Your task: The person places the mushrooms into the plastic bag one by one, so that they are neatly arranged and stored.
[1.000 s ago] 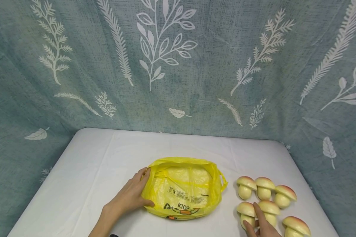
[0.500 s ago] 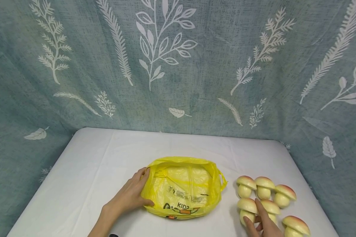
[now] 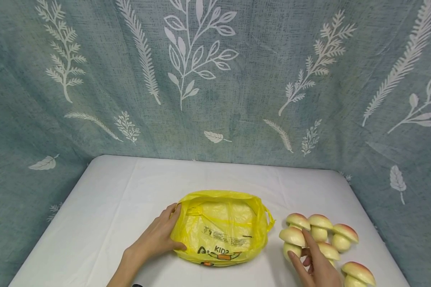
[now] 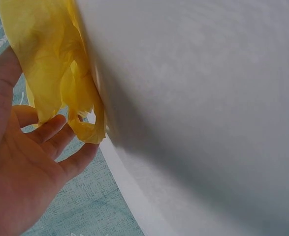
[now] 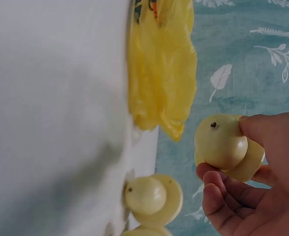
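A yellow plastic bag [image 3: 219, 227] with printed lettering stands on the table, its wide mouth facing up. My left hand [image 3: 161, 231] holds its left side, thumb at the front of the rim and fingers farther back; in the left wrist view the fingertips meet the yellow film near a loop handle [image 4: 87, 130]. To the right of the bag, my right hand [image 3: 317, 259] grips a toy mushroom [image 3: 292, 237] by thumb and fingers, cap away from me. The right wrist view shows its rounded pale stem end [image 5: 220, 142] raised off the table.
Several more cream toy mushrooms with reddish cap edges lie on the right: a back row [image 3: 320, 227], one mushroom [image 3: 328, 251] partly behind my right hand, and another mushroom [image 3: 358, 274] near the front. A white cloth [image 3: 136, 191] covers the table; a leaf-patterned curtain [image 3: 244, 99] hangs behind.
My right hand has lifted the toy mushroom from the front row and moved it up and slightly left, towards the bag. The left hand and the bag stay put.
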Demonstrator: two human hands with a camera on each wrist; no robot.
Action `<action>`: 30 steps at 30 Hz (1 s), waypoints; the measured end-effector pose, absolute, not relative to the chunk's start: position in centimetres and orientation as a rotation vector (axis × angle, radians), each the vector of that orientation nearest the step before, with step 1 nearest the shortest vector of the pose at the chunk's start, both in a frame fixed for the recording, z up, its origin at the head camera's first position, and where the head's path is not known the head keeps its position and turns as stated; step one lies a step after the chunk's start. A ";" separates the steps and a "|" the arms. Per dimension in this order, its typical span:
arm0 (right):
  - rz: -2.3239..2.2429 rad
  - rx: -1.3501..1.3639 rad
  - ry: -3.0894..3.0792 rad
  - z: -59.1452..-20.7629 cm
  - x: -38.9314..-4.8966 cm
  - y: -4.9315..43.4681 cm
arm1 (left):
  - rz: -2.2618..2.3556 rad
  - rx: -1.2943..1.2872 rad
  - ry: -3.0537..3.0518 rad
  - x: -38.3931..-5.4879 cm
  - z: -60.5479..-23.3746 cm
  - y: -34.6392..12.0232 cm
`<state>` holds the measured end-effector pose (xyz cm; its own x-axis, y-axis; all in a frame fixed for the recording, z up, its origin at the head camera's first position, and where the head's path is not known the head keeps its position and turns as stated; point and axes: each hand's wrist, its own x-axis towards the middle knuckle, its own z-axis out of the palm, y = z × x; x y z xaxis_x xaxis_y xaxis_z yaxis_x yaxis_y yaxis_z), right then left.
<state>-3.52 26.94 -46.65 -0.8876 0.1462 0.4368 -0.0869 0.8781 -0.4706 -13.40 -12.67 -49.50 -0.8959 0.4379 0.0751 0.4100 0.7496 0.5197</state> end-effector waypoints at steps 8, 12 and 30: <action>0.735 0.053 -2.639 -45.4 -5.1 25.2 | 0.836 0.695 2.891 -13.4 -49.6 -12.7; 0.751 0.131 -2.637 -45.1 -5.9 24.3 | 0.840 0.699 2.889 -13.4 -49.6 -12.7; 0.772 0.363 -2.617 -45.5 -9.7 21.2 | 0.848 0.712 2.878 -13.3 -49.4 -12.7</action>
<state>-9.73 21.20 -45.50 -0.8917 -0.1349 0.4320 -0.3478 0.8151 -0.4633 -13.26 -12.74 -49.44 -0.8918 0.4465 0.0734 0.4149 0.7422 0.5263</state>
